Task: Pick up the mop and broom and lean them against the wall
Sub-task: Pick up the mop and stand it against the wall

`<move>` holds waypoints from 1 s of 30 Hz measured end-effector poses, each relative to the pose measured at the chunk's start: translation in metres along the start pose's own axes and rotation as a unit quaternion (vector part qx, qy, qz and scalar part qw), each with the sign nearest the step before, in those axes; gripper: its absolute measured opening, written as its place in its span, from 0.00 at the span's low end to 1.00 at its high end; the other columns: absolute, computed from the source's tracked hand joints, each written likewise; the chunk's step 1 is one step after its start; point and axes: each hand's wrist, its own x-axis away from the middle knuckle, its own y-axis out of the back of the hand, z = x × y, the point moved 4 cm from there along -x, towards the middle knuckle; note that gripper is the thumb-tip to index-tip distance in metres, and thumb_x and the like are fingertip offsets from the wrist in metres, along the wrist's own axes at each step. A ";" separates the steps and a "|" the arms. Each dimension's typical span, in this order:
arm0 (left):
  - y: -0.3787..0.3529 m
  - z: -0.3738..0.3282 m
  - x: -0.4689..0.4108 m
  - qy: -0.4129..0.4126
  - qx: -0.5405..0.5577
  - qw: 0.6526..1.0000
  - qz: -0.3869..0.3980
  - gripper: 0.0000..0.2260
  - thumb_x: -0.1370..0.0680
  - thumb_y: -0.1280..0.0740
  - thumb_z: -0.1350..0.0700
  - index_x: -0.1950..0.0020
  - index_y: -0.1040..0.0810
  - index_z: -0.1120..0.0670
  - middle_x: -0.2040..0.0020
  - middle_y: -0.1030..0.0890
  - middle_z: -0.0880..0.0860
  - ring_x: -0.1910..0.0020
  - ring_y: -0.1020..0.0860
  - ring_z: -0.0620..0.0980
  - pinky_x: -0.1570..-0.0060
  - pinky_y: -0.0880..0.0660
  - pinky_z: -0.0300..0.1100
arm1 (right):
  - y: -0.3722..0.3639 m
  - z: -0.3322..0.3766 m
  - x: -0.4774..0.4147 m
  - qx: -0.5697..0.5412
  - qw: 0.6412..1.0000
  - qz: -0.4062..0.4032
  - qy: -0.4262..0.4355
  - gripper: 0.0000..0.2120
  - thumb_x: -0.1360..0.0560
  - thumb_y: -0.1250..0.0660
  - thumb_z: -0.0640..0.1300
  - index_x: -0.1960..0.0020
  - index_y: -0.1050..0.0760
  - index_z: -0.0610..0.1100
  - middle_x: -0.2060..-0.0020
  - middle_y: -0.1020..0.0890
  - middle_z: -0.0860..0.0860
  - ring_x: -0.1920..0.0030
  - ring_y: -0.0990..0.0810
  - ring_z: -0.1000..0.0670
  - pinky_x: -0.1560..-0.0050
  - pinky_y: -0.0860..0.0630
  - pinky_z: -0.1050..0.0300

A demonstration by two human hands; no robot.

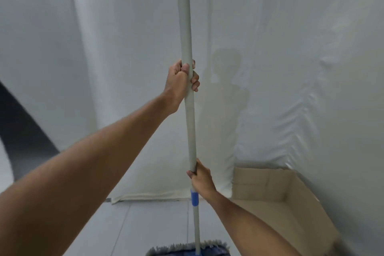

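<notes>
The mop stands nearly upright in front of me. Its long grey handle (188, 122) runs from the top edge down past a blue collar (194, 198) to a fringed blue-grey mop head (178, 250) on the floor at the bottom edge. My left hand (180, 83) is wrapped around the handle at mid height. My right hand (200, 178) grips it lower, just above the blue collar. The broom is not in view. A white sheet-covered wall (116, 68) hangs just behind the mop.
An open cardboard box (276, 189) lies on the floor at the right, against the wall. Pale grey floor tiles (145, 224) show at the bottom. A dark shape (22, 127) sits at the left edge.
</notes>
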 end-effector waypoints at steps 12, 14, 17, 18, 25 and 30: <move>-0.188 0.113 -0.112 -0.001 0.029 0.996 0.081 0.14 0.19 0.54 0.61 0.57 0.31 0.56 0.73 0.32 0.52 0.74 0.32 0.52 0.70 0.31 0.44 | 0.160 -0.136 -0.134 0.020 0.999 -0.025 -0.023 0.08 0.23 0.32 0.41 0.45 0.26 0.40 0.54 0.19 0.44 0.56 0.22 0.48 0.47 0.22 0.52; -0.203 0.133 -0.129 0.001 0.036 0.996 0.086 0.14 0.19 0.55 0.61 0.57 0.32 0.56 0.72 0.33 0.53 0.74 0.32 0.52 0.70 0.31 0.45 | 0.176 -0.153 -0.155 0.019 0.999 -0.037 -0.033 0.08 0.24 0.32 0.40 0.46 0.25 0.39 0.55 0.20 0.45 0.55 0.21 0.47 0.47 0.22 0.51; -0.222 0.168 -0.159 0.005 0.046 0.995 0.084 0.15 0.19 0.55 0.63 0.57 0.32 0.56 0.71 0.34 0.54 0.74 0.32 0.52 0.69 0.31 0.45 | 0.196 -0.180 -0.194 0.023 0.998 -0.045 -0.043 0.09 0.25 0.31 0.38 0.46 0.25 0.38 0.52 0.17 0.41 0.51 0.18 0.43 0.47 0.22 0.51; -0.228 0.183 -0.171 0.007 0.049 0.995 0.085 0.15 0.19 0.56 0.63 0.57 0.32 0.57 0.71 0.34 0.54 0.74 0.32 0.52 0.69 0.31 0.45 | 0.202 -0.191 -0.210 0.027 0.998 -0.046 -0.046 0.09 0.25 0.31 0.38 0.45 0.25 0.38 0.52 0.17 0.40 0.51 0.18 0.42 0.47 0.22 0.50; -0.266 0.310 -0.260 0.025 0.070 0.992 0.107 0.14 0.19 0.56 0.65 0.56 0.33 0.57 0.70 0.34 0.55 0.74 0.32 0.53 0.69 0.31 0.45 | 0.232 -0.270 -0.323 0.053 0.994 -0.054 -0.075 0.11 0.25 0.31 0.36 0.44 0.25 0.36 0.51 0.17 0.38 0.51 0.18 0.42 0.45 0.21 0.49; -0.301 0.398 -0.328 0.046 0.081 0.983 0.158 0.14 0.17 0.55 0.63 0.55 0.32 0.57 0.70 0.32 0.55 0.72 0.31 0.53 0.67 0.29 0.46 | 0.256 -0.315 -0.403 0.070 0.989 -0.048 -0.119 0.13 0.24 0.32 0.36 0.40 0.25 0.35 0.48 0.17 0.38 0.49 0.19 0.43 0.46 0.23 0.55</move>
